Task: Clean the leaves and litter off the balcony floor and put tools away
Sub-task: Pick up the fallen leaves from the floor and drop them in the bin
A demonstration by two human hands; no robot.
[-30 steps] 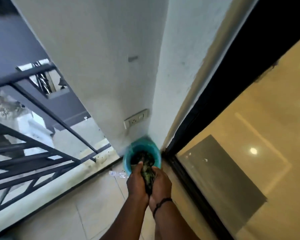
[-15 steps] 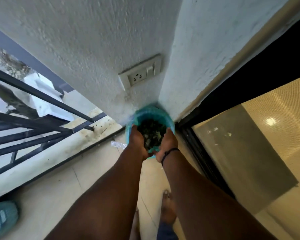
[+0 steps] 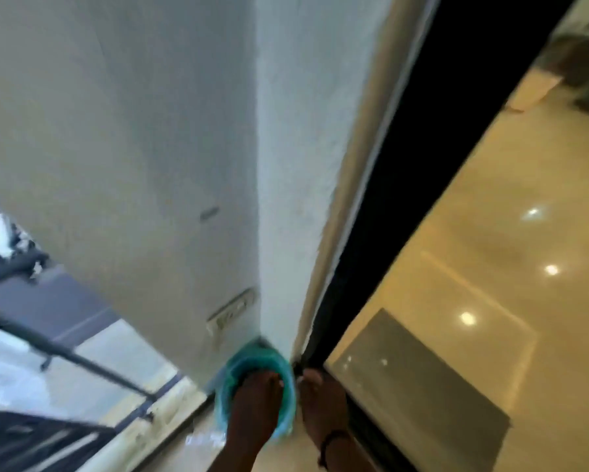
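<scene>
The bin, teal and lined with a bag, stood on the balcony floor in the corner where the wall met the door frame. The left hand hung over its mouth, fingers stretched downward and loose, holding nothing that showed. The right hand was just beside the bin on the door side, fingers likewise straight and relaxed, a dark band on its wrist. The picture was blurred, so what lay in the bin could not be told.

Judging by this, the step in hand was dropping gathered leaves into the bin, and the release looked complete. A clear scrap of litter lay on the floor just left of the bin, below the socket and near the railing. The next move likely called for stooping to pinch that scrap and bin it, then seeing to the tools.
</scene>
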